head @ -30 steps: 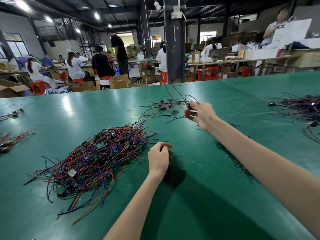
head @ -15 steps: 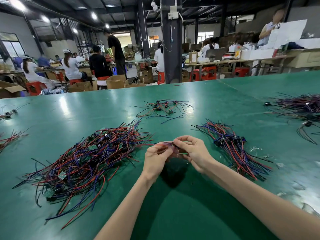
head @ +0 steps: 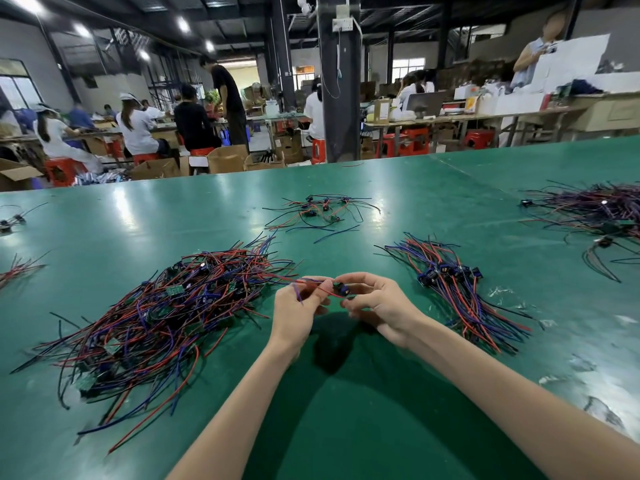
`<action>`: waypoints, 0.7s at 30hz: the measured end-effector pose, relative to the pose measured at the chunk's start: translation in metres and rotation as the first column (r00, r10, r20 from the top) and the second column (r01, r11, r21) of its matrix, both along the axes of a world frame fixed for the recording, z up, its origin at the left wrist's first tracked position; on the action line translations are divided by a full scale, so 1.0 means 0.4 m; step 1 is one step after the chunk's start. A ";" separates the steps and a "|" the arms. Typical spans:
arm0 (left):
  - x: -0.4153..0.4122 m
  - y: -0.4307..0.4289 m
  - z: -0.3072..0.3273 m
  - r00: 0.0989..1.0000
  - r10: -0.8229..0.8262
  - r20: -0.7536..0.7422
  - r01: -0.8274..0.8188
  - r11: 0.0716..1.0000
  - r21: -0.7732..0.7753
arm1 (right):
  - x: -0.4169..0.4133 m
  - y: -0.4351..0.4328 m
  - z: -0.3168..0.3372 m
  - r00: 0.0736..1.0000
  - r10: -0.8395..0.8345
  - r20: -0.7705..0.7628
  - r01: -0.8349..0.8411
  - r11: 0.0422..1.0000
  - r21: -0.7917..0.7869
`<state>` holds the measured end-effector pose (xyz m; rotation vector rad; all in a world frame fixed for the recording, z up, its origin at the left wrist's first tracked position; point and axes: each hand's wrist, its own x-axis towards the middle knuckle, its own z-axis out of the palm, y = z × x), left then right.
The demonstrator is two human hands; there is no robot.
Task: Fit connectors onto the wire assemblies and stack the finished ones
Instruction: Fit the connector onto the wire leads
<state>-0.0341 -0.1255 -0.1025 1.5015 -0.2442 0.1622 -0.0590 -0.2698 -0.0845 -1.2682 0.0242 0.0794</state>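
Green worktable, with workshop benches and seated workers across the top of frame. At centre frame, left hand pinches red and blue wires. Right hand pinches a small black connector at its fingertips, just right of the left thumb, above the table. Tangled wire pile lies left of the hands, and a neater stack of fitted assemblies lies to their right.
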 end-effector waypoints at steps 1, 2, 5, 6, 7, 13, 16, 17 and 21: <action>0.003 0.001 0.002 1.000 0.017 -0.026 -0.017 1.000 -0.017 | 0.000 -0.002 0.001 1.000 0.006 -0.016 -0.006 1.000 0.008; 0.006 0.003 0.005 0.999 0.031 -0.044 -0.032 0.999 -0.032 | 0.000 -0.003 0.002 0.999 0.016 -0.030 -0.016 1.000 0.023; 0.009 0.010 0.009 0.998 0.052 -0.041 -0.053 0.998 -0.031 | -0.002 -0.002 0.002 1.000 0.031 -0.001 -0.031 0.999 0.025; 0.007 0.011 0.009 0.999 0.048 -0.027 -0.048 0.999 -0.014 | -0.003 0.000 0.000 0.999 0.011 0.041 -0.011 1.000 -0.015; 0.005 0.011 0.009 0.999 0.038 -0.008 -0.038 0.999 0.011 | -0.004 0.002 -0.003 0.995 -0.016 0.095 0.023 0.997 -0.075; 0.001 0.007 0.009 0.999 -0.018 0.050 0.013 0.995 0.102 | 0.000 0.008 -0.011 0.972 -0.074 0.222 0.131 0.959 -0.251; -0.001 0.005 0.013 0.999 0.000 -0.043 0.000 1.000 0.001 | 0.001 0.004 -0.012 0.979 -0.086 0.184 0.117 0.979 -0.167; 0.000 0.006 0.014 0.997 0.003 -0.082 -0.007 0.999 -0.043 | 0.000 0.004 -0.011 0.983 -0.083 0.163 0.100 0.989 -0.104; 0.007 0.014 0.025 0.976 -0.006 -0.217 -0.051 0.966 -0.253 | -0.004 0.011 -0.007 0.990 -0.078 0.115 0.067 0.994 0.091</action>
